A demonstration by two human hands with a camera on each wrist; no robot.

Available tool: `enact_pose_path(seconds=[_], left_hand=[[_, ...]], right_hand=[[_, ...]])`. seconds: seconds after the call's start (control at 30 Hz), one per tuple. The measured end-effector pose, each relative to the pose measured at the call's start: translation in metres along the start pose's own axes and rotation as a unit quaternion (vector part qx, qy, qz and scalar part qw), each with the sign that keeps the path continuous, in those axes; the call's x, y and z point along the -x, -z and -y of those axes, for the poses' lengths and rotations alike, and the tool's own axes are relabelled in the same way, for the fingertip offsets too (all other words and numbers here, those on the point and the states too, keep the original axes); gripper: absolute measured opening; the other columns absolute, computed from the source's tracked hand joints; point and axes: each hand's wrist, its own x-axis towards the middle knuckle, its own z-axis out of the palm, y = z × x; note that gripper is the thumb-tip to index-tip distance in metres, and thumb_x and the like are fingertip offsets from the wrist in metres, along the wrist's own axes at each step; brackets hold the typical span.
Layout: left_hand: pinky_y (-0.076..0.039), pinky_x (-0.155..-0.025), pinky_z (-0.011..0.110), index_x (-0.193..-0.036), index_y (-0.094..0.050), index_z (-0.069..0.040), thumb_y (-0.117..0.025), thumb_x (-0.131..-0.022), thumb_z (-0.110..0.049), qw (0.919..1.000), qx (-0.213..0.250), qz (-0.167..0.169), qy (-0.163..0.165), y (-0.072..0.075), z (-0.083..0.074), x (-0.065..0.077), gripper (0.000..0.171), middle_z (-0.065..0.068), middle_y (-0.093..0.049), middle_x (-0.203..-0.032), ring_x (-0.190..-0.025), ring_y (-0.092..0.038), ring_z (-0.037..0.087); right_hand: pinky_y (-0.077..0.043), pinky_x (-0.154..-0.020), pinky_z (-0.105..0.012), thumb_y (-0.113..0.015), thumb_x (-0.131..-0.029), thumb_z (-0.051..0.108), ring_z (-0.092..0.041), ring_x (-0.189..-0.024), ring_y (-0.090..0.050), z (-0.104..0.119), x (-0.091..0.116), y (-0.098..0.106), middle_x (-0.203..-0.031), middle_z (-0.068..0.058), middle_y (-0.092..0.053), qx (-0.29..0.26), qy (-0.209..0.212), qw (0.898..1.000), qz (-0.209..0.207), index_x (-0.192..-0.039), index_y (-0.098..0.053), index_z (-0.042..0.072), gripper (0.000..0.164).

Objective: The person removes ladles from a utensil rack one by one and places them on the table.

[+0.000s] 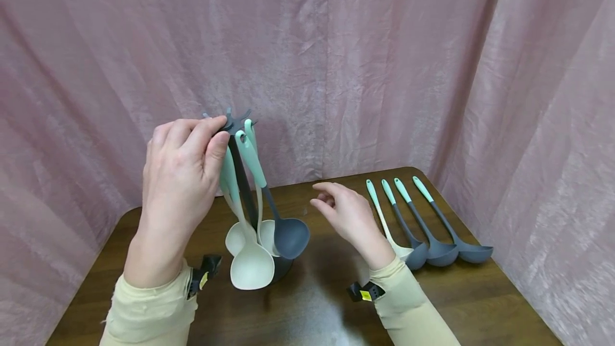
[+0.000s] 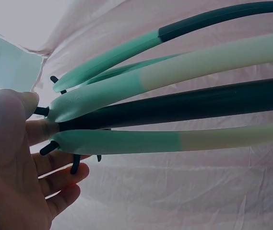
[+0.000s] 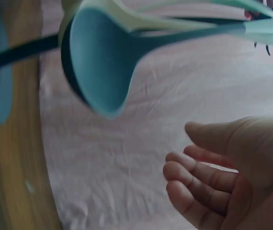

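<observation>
My left hand (image 1: 180, 167) is at the top of a dark utensil stand (image 1: 245, 180), its thumb and index finger pinching the hooked crown. The other fingers (image 2: 64, 179) extend loosely below the hooks in the left wrist view. Mint-handled ladles hang around the post: a grey ladle (image 1: 291, 236) on the right, a cream ladle (image 1: 252, 266) in front, and further cream utensils behind, partly hidden. My right hand (image 1: 348, 215) hovers to the right of the stand, fingers loosely bent, holding nothing. In the right wrist view the grey ladle (image 3: 100, 62) hangs apart from that hand (image 3: 232, 172).
At the right of the wooden table (image 1: 307, 319), a cream ladle (image 1: 384, 218) and several grey ladles (image 1: 439, 252) lie side by side, handles pointing away. My right forearm partly covers the cream one. A pink curtain (image 1: 365, 68) stands behind the table and along its sides.
</observation>
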Motion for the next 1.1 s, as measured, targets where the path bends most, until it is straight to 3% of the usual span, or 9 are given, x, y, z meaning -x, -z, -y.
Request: enact_pose_path(seconds=[0.33, 0.57, 0.7, 0.87, 1.1], left_hand=[[-0.043, -0.104, 0.063, -0.136, -0.078, -0.012, -0.056, -0.116, -0.035, 1.0, 0.001, -0.004, 0.006, 0.002, -0.001, 0.0, 0.038, 0.02, -0.072, -0.125, -0.124, -0.056, 0.052], [-0.042, -0.106, 0.062, -0.136, -0.078, -0.011, -0.055, -0.117, -0.036, 1.0, 0.0, -0.007, 0.006, 0.002, 0.0, 0.001, 0.039, 0.021, -0.071, -0.123, -0.123, -0.056, 0.053], [-0.043, -0.107, 0.062, -0.135, -0.078, -0.011, -0.055, -0.117, -0.036, 1.0, 0.001, -0.007, 0.005, 0.002, 0.0, 0.001, 0.039, 0.021, -0.071, -0.123, -0.123, -0.056, 0.053], [-0.043, -0.107, 0.061, -0.135, -0.078, -0.011, -0.054, -0.117, -0.036, 0.9999, 0.001, -0.007, 0.008, 0.002, 0.0, 0.002, 0.039, 0.02, -0.07, -0.124, -0.124, -0.055, 0.052], [-0.043, -0.108, 0.061, -0.136, -0.078, -0.011, -0.053, -0.117, -0.036, 0.9999, 0.001, -0.006, 0.012, 0.003, 0.0, 0.003, 0.04, 0.02, -0.07, -0.124, -0.125, -0.055, 0.051]], right_hand=[[-0.063, -0.083, -0.039, -0.082, -0.103, 0.025, -0.01, -0.091, -0.073, 0.021, 0.001, -0.015, -0.107, 0.007, -0.076, -0.108, 0.047, 0.993, -0.015, -0.135, -0.078, 0.016, 0.033], [-0.063, -0.087, -0.036, -0.081, -0.104, 0.023, -0.011, -0.096, -0.073, 0.031, 0.001, -0.016, -0.109, 0.008, -0.076, -0.171, 0.063, 0.983, 0.003, -0.135, -0.078, 0.016, 0.032], [-0.062, -0.089, -0.039, -0.081, -0.104, 0.023, -0.011, -0.097, -0.072, 0.037, 0.0, -0.017, -0.109, 0.009, -0.076, -0.181, 0.059, 0.981, 0.018, -0.135, -0.078, 0.016, 0.032], [-0.062, -0.089, -0.035, -0.081, -0.104, 0.024, -0.01, -0.1, -0.073, 0.042, 0.002, -0.02, -0.112, 0.01, -0.076, -0.184, 0.066, 0.98, 0.034, -0.137, -0.077, 0.018, 0.034], [-0.062, -0.088, -0.03, -0.082, -0.102, 0.018, -0.008, -0.099, -0.073, 0.049, 0.01, -0.028, -0.112, 0.007, -0.076, -0.168, 0.102, 0.98, 0.019, -0.134, -0.078, 0.014, 0.032]])
